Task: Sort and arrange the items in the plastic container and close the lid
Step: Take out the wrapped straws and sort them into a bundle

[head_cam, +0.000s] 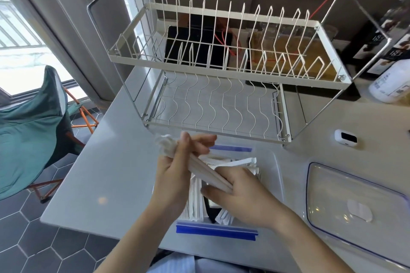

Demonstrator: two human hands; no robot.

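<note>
A clear plastic container (274,175) with blue clip handles sits at the table's front edge. It holds several white paper-wrapped sticks (196,204) and small white packets (224,217). Above it I hold a bundle of wrapped chopsticks (200,167), tilted from upper left to lower right. My left hand (177,170) grips the bundle's upper end, thumb on top. My right hand (241,193) closes around its lower end. The clear lid (355,206), edged in blue, lies flat to the right of the container.
A white wire dish rack (221,73) with two tiers stands just behind the container. A small white device (346,139) and a white bottle (392,86) sit at the right. A teal folding chair (33,126) stands left of the table.
</note>
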